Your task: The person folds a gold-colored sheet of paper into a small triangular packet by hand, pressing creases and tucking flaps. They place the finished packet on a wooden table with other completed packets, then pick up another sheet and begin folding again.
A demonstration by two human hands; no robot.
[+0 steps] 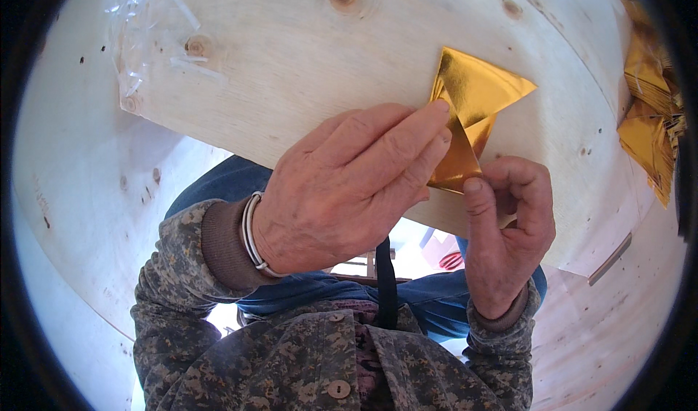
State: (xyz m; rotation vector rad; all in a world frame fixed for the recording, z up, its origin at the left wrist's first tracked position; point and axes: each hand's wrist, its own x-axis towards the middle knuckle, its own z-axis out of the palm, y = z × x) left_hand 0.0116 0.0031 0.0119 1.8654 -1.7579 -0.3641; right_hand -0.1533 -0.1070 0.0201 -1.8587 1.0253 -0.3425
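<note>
A sheet of shiny gold foil paper (486, 84), folded into angled flaps, lies over the front part of the wooden board. My left hand (349, 182) reaches across from the left, its fingertips pressed together on the paper's left edge; the thumb is mostly hidden beneath the fingers. At the lower corner of the paper, my right hand (509, 222) pinches the fold between its thumb and curled forefinger. A pale metal bangle circles my left wrist.
Pale plywood (291, 55) with dark knots forms the work surface, its front edge just above my lap. Clear plastic strips (156, 18) lie at the far left. More folded gold foil pieces (647, 131) are piled at the right edge.
</note>
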